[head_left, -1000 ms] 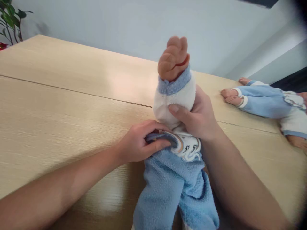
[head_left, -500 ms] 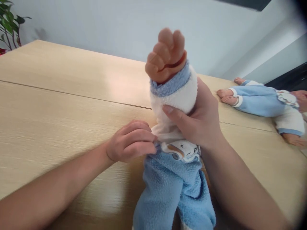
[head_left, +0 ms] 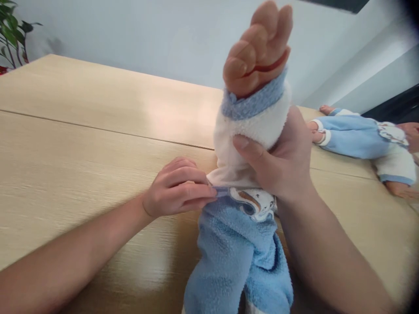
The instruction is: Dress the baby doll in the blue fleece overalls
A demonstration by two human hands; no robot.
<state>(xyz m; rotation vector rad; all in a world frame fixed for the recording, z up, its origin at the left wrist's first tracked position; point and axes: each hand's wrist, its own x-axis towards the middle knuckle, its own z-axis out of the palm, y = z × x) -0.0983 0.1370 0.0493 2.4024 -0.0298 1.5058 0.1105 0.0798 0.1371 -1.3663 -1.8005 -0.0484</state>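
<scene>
A baby doll in a white fleece top (head_left: pixel 252 126) with a blue cuff and fuzzy light-blue trousers (head_left: pixel 225 248) is in front of me. One doll hand (head_left: pixel 257 52), its fingers curled, sticks up out of the cuff towards the camera; the head is not visible. My right hand (head_left: pixel 283 161) wraps around the white sleeve from the right, thumb across its front. At the waist, beside a white animal patch (head_left: pixel 257 203), my left hand (head_left: pixel 183 187) has its fingertips closed on the edge of the doll's clothes.
A second doll (head_left: pixel 356 135) in matching clothes lies at the right of the wooden table (head_left: pixel 98 144). Seams run across the tabletop. Behind it is a pale wall (head_left: pixel 147 39). A leafy plant (head_left: pixel 11 30) stands at the far left.
My right hand has moved the sleeve and doll hand up and to the right, nearer the camera. My left fingertips have shifted slightly along the waist and are closer together.
</scene>
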